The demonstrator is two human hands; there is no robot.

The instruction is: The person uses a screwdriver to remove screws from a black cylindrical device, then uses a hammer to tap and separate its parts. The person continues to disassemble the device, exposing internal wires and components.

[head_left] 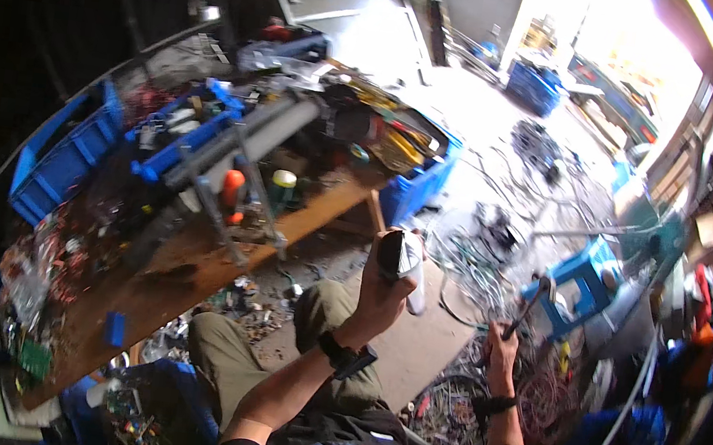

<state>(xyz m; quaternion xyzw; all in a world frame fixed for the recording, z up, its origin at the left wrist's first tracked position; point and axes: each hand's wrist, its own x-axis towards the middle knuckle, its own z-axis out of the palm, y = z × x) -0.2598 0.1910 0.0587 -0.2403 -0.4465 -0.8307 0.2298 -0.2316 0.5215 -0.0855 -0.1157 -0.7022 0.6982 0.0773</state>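
Raised in front of my knees, my left hand (383,295) is wrapped round a rounded black and silver object (401,256); its kind is not clear. A pale, blurred part shows beside the fingers. Off to the right, my right hand (500,354) grips the handle of what looks like a hammer (528,308), its dark head pointing up and away. The two hands are apart, and the hammer does not touch the object in my left hand. Below them lies a flat tan board (411,354) on the floor.
On the left, a wooden workbench (161,288) carries blue bins (71,156), metal tubes, an orange-topped bottle (234,181) and scraps. Tangled cables (498,231) cover the floor ahead. A light-blue plastic stool (580,286) stands right of the hammer. Another blue crate (535,89) sits near the bright doorway.
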